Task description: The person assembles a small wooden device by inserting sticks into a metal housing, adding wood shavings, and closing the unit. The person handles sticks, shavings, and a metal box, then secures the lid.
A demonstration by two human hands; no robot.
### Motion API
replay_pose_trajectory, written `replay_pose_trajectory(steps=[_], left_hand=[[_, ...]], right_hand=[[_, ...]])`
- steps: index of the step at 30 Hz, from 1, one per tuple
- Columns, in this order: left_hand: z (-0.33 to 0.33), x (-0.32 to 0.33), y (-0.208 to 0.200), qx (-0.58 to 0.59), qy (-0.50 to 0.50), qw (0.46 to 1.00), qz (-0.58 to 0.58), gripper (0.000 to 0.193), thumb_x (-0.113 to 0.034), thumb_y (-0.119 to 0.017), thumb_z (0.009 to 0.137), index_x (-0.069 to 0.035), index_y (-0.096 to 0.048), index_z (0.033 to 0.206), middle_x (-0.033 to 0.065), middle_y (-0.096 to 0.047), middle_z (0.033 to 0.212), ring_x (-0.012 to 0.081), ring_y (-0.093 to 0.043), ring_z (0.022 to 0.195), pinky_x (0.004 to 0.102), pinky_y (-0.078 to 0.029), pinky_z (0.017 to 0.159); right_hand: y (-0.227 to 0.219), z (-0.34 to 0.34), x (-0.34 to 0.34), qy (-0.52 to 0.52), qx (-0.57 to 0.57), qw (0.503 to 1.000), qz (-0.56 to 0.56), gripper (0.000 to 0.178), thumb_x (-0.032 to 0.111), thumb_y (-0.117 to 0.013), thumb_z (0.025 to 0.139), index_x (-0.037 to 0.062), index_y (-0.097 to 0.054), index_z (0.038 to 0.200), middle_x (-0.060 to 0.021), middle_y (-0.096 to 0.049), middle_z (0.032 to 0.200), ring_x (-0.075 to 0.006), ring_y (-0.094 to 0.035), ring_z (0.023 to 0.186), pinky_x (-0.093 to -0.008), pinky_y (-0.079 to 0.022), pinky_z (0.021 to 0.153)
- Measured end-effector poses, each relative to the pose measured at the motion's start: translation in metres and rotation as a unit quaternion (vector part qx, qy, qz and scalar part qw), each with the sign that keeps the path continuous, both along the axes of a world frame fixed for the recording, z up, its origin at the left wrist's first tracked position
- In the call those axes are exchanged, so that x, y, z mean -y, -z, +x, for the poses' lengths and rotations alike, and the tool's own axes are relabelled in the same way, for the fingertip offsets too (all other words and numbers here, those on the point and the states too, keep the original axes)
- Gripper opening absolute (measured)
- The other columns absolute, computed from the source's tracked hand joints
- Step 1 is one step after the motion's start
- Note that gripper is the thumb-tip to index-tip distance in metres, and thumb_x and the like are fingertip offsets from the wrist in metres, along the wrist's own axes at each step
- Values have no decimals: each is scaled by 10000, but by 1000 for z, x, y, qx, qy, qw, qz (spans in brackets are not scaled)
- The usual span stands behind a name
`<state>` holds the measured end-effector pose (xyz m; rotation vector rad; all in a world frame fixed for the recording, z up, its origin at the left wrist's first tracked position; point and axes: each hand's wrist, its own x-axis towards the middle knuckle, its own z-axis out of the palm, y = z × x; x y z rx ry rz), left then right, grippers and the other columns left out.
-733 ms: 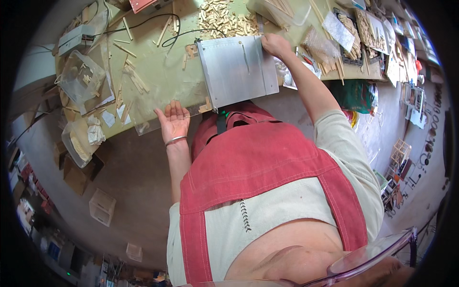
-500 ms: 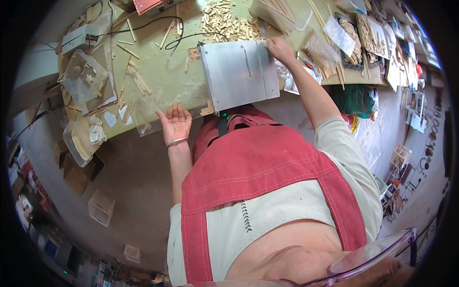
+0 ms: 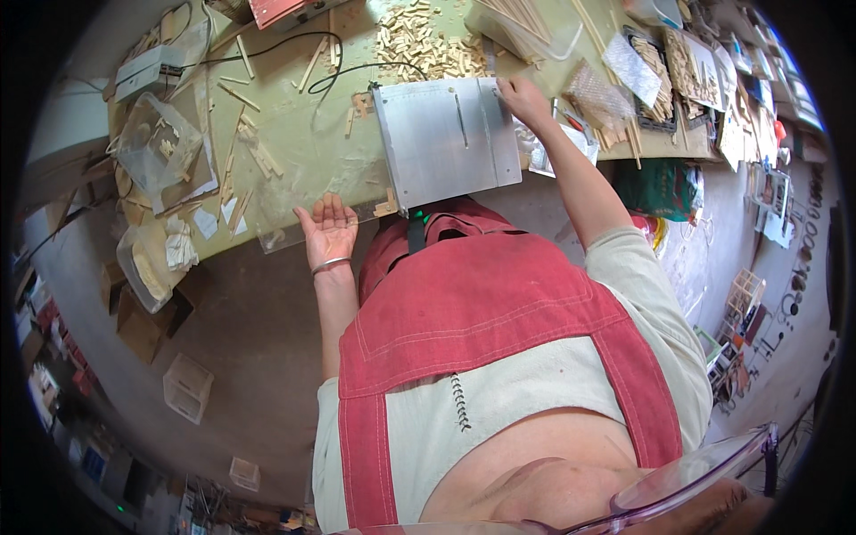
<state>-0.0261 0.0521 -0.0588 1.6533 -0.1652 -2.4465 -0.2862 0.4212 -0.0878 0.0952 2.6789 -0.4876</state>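
Note:
A flat silver metal machine top (image 3: 431, 147) with narrow slots sits at the table's near edge, in front of my body. My right hand (image 3: 524, 100) is at its far right corner, palm down, fingers bent and drawn together; what lies between the fingertips, if anything, is hidden. Palm up, my left hand (image 3: 330, 227) rests apart from the metal top, just off the table's near edge, with spread, slightly curled fingers and nothing in it. Beyond the metal top lies a heap of small pale wooden blocks (image 3: 423, 40).
Loose wooden strips (image 3: 259, 147) and a clear plastic bin (image 3: 159, 147) lie on the green table (image 3: 303, 116) to the left. A black cable (image 3: 334, 58) runs behind the metal top. Bubble wrap (image 3: 599, 98) and a black crate of wood pieces (image 3: 655, 85) stand at right.
My right hand has shifted very slightly nearer at the corner of the metal top. My left hand keeps its palm-up pose.

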Motion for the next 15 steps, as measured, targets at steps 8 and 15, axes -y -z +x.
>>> replay_pose_trajectory(steps=[8,15], left_hand=[[-5,-2,3,31,2,999,-5,501,-545,-708,831,-78,-579,959,69,-661,1099,226,-619,1014,428,-469,848],[0,3,24,5,6,1000,22,496,-537,-712,830,-77,-586,964,69,-669,1064,224,-625,1003,426,-479,841]], right_hand=[[-43,149,-12,-86,52,993,61,513,512,-435,958,50,-647,889,-222,-672,871,-415,-651,876,-529,-490,768],[-19,185,-4,-70,-41,994,78,376,385,-487,976,44,-606,871,-197,-671,771,-403,-661,710,-508,-511,636]])
